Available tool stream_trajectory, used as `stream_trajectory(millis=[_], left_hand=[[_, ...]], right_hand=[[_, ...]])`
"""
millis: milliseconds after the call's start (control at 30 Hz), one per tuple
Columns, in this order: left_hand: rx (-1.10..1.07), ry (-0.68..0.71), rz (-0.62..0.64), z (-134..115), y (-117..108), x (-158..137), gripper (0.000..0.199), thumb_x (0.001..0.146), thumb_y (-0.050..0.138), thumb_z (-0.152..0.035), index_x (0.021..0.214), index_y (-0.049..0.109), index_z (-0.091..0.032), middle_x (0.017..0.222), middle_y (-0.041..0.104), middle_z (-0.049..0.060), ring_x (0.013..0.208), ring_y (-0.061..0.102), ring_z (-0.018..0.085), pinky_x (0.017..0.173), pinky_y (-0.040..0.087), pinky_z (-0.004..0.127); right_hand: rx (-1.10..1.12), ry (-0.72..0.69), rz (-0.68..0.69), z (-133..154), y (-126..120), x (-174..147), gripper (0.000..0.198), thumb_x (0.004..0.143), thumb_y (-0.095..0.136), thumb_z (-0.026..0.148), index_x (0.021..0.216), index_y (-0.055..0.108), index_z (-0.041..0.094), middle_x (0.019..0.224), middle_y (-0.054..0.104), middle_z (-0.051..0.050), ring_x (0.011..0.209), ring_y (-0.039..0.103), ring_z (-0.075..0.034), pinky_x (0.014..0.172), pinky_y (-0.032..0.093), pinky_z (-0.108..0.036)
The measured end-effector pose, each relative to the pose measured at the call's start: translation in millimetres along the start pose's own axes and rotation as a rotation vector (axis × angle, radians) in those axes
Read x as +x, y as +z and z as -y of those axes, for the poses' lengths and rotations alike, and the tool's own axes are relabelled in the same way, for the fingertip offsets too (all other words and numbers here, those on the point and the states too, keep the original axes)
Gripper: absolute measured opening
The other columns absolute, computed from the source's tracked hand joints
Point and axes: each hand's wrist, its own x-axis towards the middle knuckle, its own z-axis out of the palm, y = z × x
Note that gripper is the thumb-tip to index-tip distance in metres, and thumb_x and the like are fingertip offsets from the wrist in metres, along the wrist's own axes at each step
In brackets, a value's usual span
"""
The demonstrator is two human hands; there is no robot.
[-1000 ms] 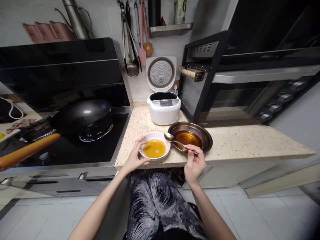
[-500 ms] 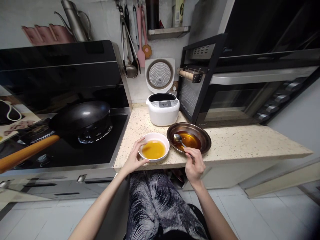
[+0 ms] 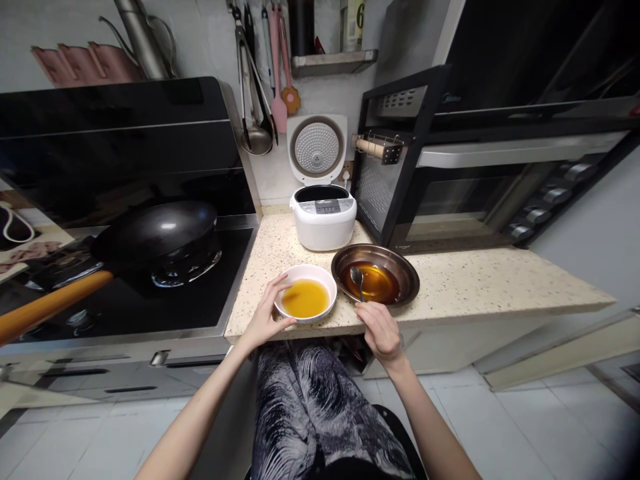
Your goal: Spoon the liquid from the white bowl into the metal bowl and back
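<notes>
My left hand point(image 3: 265, 315) holds the near left side of a small white bowl point(image 3: 325, 283), thumb low and fingers on the rim. A yellow-orange liquid point(image 3: 306, 299) fills the bowl partway. To its right, a wide dark metal basin point(image 3: 411, 275) holds a deeper amber liquid point(image 3: 383, 283). Between the fingertips of my right hand point(image 3: 383, 331) is the handle of a metal spoon point(image 3: 357, 276). Its head is over the left part of the basin; whether it touches the liquid I cannot tell.
Behind the bowls stands a white rice cooker point(image 3: 324, 230), lid up. A black wok point(image 3: 160, 233) with a wooden handle point(image 3: 65, 303) sits on the stove at left. An oven point(image 3: 460, 207) is at right. The countertop's front edge point(image 3: 450, 319) runs close to both bowls.
The spoon has turned more upright, and my right hand has shifted slightly left and down with it. My left hand stays on the white bowl. The whole view has moved a little.
</notes>
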Motion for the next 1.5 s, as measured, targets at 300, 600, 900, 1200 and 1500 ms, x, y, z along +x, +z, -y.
stream_trajectory(millis=[300, 600, 900, 1200, 1500], left_hand=[[0.001, -0.01, -0.004, 0.1, 0.3, -0.6, 0.073, 0.086, 0.07, -0.071, 0.14, 0.054, -0.025, 0.161, 0.04, 0.02, 0.153, 0.038, 0.041, 0.123, 0.033, 0.066], [-0.001, -0.019, 0.0, -0.6, -0.1, -0.3, 0.075, 0.085, 0.069, -0.073, 0.141, 0.054, -0.025, 0.161, 0.041, 0.02, 0.153, 0.039, 0.041, 0.123, 0.032, 0.066], [-0.004, -0.023, -0.002, 0.8, 0.5, -0.7, 0.075, 0.085, 0.071, -0.072, 0.141, 0.054, -0.025, 0.161, 0.041, 0.02, 0.153, 0.038, 0.042, 0.123, 0.033, 0.066], [-0.014, -0.02, 0.002, 0.8, 0.2, -0.9, 0.072, 0.086, 0.071, -0.07, 0.14, 0.053, -0.025, 0.161, 0.041, 0.021, 0.153, 0.038, 0.041, 0.123, 0.033, 0.066], [-0.008, -0.015, 0.003, -0.7, 0.2, -0.4, 0.073, 0.086, 0.071, -0.07, 0.14, 0.053, -0.025, 0.161, 0.04, 0.021, 0.153, 0.038, 0.041, 0.123, 0.033, 0.067]], right_hand=[[0.031, 0.121, -0.118, 11.5, -0.8, 13.3, 0.031, 0.097, 0.056, 0.008, 0.118, 0.072, 0.024, 0.097, 0.08, -0.008, 0.092, 0.076, -0.023, 0.078, 0.064, -0.041], [0.129, 0.238, -0.28, 46.3, 7.6, 29.1, 0.02, 0.1, 0.056, 0.015, 0.111, 0.07, 0.025, 0.089, 0.078, -0.006, 0.084, 0.075, -0.022, 0.073, 0.062, -0.041], [0.283, 0.359, -0.224, 63.7, 24.4, 37.2, 0.017, 0.102, 0.055, 0.018, 0.104, 0.07, 0.024, 0.09, 0.078, -0.007, 0.085, 0.076, -0.022, 0.075, 0.063, -0.04], [0.345, 0.438, -0.149, 69.5, 38.1, 40.4, 0.015, 0.101, 0.057, 0.016, 0.1, 0.07, 0.023, 0.088, 0.077, -0.005, 0.083, 0.073, -0.019, 0.076, 0.061, -0.033], [0.379, 0.498, -0.13, 68.7, 42.6, 39.1, 0.015, 0.101, 0.057, 0.017, 0.098, 0.071, 0.023, 0.089, 0.077, -0.005, 0.083, 0.074, -0.019, 0.077, 0.06, -0.033]])
